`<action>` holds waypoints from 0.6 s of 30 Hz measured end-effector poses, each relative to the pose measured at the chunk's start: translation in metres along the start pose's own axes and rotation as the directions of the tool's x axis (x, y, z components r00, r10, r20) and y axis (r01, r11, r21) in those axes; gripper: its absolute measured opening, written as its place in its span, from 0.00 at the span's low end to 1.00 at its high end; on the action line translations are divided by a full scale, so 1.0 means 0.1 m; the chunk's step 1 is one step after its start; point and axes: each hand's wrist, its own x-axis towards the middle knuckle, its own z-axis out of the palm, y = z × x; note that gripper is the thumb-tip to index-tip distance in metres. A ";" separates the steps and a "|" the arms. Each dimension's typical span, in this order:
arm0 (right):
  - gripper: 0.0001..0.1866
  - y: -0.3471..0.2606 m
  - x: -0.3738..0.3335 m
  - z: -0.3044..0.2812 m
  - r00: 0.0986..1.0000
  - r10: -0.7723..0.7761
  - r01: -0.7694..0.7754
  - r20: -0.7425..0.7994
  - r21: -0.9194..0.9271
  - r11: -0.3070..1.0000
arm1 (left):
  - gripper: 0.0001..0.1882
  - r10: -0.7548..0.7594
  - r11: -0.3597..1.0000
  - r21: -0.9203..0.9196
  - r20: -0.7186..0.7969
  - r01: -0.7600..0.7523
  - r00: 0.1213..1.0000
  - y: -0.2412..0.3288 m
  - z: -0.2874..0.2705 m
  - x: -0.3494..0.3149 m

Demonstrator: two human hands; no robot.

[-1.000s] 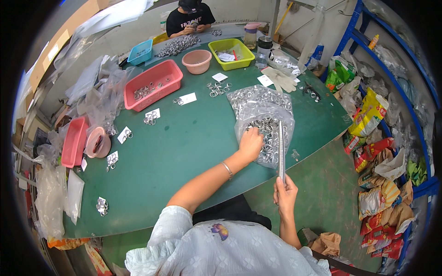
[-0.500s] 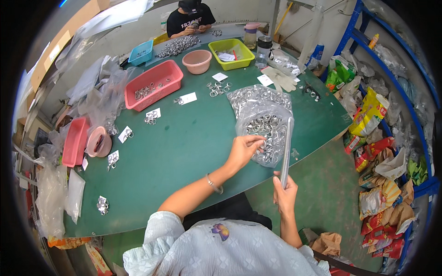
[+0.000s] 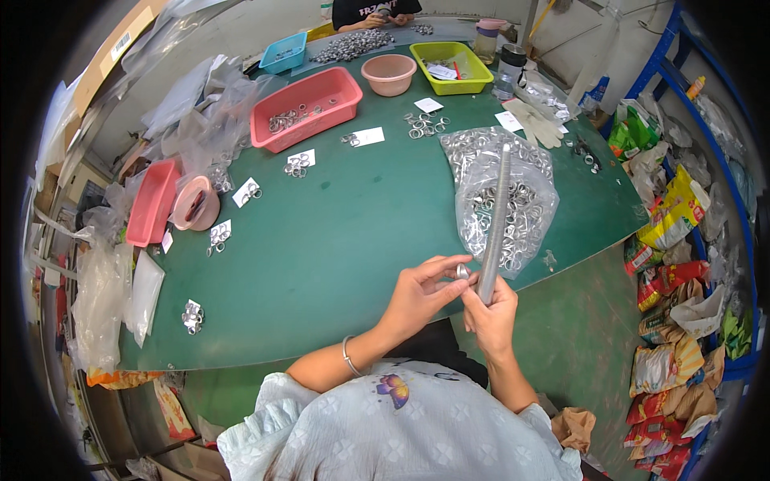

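Observation:
In my right hand (image 3: 494, 319) is a tapered metal ring mandrel (image 3: 497, 212), its lower end in my fist and its narrow tip pointing away from me. My left hand (image 3: 417, 298) pinches a silver ring (image 3: 462, 272) between thumb and fingers, close beside the thick end of the mandrel. Just beyond both hands, a clear plastic bag (image 3: 549, 198) lies open on the green table (image 3: 337, 272), full of loose silver rings (image 3: 521, 210). The mandrel crosses in front of part of the bag.
Small ring groups with white slips (image 3: 370, 135) dot the table. Along the far side stand a pink tray (image 3: 267, 141), a pink bowl (image 3: 388, 86), a yellow-green basket (image 3: 475, 87) and a bottle (image 3: 508, 72). A co-worker's hands (image 3: 375, 19) are beyond. Blue shelving (image 3: 654, 60) stands right.
My left hand has come back from the bag toward me with a ring. The mandrel and my right hand have drawn in beside it. The whole view has shifted.

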 end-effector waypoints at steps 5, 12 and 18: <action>0.15 -0.14 -0.09 -0.03 0.997 0.039 -0.027 0.064 -0.172 0.985 | 0.22 0.003 0.994 -0.112 -0.120 -0.017 0.993 0.20 -0.26 0.00; 0.16 -0.30 -0.25 -0.30 0.964 0.041 0.108 0.262 -0.530 0.841 | 0.18 0.164 0.976 -0.108 -0.197 -0.188 0.967 0.38 -0.72 -0.11; 0.17 -0.44 -0.22 -0.25 0.925 0.016 0.241 0.380 -0.617 0.750 | 0.18 0.232 0.972 -0.022 -0.092 -0.235 0.968 0.43 -0.82 -0.16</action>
